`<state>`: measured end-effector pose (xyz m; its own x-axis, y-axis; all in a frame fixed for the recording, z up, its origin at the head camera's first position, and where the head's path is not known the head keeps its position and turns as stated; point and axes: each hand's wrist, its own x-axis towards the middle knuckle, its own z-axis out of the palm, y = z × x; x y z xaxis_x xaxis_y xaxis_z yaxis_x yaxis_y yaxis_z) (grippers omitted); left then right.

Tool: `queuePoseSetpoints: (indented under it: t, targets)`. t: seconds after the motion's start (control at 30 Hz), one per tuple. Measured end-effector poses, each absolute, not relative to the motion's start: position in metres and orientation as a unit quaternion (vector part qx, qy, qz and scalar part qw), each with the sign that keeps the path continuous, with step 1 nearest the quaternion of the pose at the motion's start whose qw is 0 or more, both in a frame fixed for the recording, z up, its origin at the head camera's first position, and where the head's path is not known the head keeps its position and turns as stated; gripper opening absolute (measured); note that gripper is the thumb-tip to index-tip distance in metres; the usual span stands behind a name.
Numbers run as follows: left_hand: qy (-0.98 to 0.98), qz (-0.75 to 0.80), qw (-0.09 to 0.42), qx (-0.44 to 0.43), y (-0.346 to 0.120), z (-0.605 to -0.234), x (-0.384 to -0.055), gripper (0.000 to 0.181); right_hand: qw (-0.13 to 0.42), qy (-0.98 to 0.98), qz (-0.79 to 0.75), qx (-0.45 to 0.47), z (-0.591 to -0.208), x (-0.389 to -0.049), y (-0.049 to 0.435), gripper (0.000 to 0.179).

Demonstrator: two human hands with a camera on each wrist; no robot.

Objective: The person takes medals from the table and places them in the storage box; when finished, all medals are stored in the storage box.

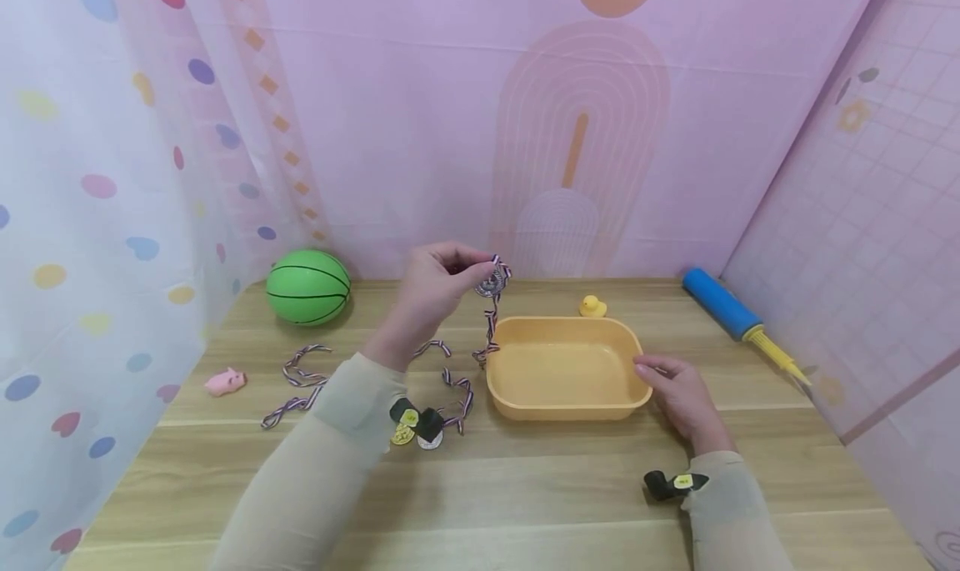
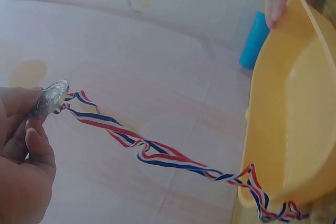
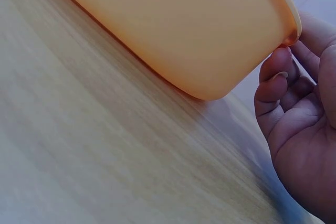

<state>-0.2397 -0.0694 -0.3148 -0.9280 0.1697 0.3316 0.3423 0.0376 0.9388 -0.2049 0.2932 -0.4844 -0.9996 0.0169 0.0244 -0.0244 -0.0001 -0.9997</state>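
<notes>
With closed fingertips, my left hand (image 1: 435, 294) pinches the silver medal (image 1: 491, 285) above the bench (image 1: 525, 488); its striped ribbon (image 2: 170, 162) hangs beside the yellow tub (image 1: 562, 375). My right hand (image 1: 681, 398) grips the tub's right rim; I should steady it and lift the ribbon carefully, avoiding snags.

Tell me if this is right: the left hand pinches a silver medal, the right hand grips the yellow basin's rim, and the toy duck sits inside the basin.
No: the head view shows the toy duck on the table behind the yellow basin, not inside it. The left hand pinches a silver medal; the right hand grips the basin's rim.
</notes>
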Motion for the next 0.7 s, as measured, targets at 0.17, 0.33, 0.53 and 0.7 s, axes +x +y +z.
queuePoseSetpoints:
  t: [0.17,0.33,0.53,0.7]
  targets:
    - [-0.693,-0.691,0.054,-0.198,-0.051,-0.311,-0.240,0.014,0.015,-0.707,0.707,-0.001,-0.484,-0.205,0.295,0.010]
    - [-0.679,-0.698,0.055,-0.221,-0.032,-0.308,-0.240,0.013,0.013,-0.705,0.709,-0.001,-0.484,-0.204,0.297,0.014]
    - [-0.672,-0.699,0.045,-0.239,-0.008,-0.307,-0.240,0.013,0.017,-0.704,0.710,0.001,-0.484,-0.203,0.298,0.015]
    - [-0.654,-0.713,0.035,-0.252,0.009,-0.303,-0.238,0.013,0.019,-0.707,0.707,0.005,-0.486,-0.203,0.297,0.013]
